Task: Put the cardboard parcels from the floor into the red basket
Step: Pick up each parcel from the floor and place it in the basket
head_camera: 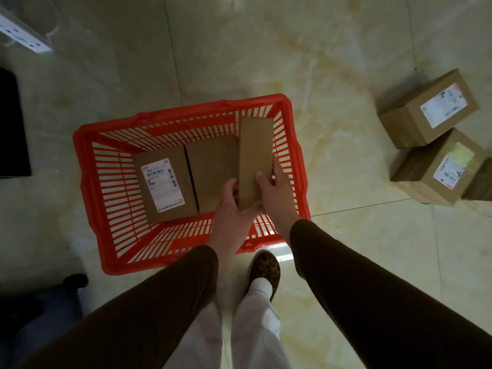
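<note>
**a:** ok head view, what've we got? where are the parcels

**b:** red basket [87,187] sits on the pale tiled floor [332,62] in the middle of the shot. two parcels lie flat on its bottom, side by side: the labelled parcel [162,185] on the left with its white sticker facing up, and a plain parcel [213,171] just right of it, touching or nearly so.

**a:** and the hands?

**b:** both are on a third, tall parcel [254,161] held on edge at the right side of the basket, its far end up near the far rim. left hand [231,206] holds the near left corner, fingers curled against the left face. right hand [274,187] clamps the right side, thumb laid across the top face, the other fingers wrapped round behind it. can't tell if it's touching the basket bottom.

**a:** anything left on the floor?

**b:** yep, well off to the right: far floor parcel [428,110] and near floor parcel [439,169], right up against each other, both with labels up. a leopard-print slipper [265,270] is just near of the basket.
</note>
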A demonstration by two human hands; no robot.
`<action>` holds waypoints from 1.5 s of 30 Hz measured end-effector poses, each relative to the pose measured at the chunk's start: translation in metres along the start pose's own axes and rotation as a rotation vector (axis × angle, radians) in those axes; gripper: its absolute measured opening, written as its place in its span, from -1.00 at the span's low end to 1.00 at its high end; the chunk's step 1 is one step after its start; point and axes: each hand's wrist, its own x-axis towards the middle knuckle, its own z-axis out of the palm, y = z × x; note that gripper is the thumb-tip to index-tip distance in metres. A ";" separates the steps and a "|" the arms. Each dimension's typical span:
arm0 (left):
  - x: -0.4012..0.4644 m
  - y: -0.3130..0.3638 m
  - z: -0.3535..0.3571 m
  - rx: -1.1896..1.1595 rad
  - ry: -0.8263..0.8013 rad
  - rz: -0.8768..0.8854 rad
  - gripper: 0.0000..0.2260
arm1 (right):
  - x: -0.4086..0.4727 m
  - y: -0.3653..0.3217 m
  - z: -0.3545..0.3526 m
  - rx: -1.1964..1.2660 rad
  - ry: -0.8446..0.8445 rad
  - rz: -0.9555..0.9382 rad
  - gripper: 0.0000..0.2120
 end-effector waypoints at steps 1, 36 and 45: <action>0.008 0.000 0.002 -0.015 -0.016 -0.003 -0.37 | 0.005 0.000 -0.001 -0.016 0.007 0.003 -0.47; 0.080 -0.033 0.014 0.535 -0.153 -0.111 -0.13 | 0.054 0.046 0.024 -0.259 -0.072 0.106 -0.39; 0.048 -0.002 -0.007 0.433 -0.164 -0.111 -0.13 | -0.007 0.010 -0.007 -0.078 -0.020 0.065 -0.88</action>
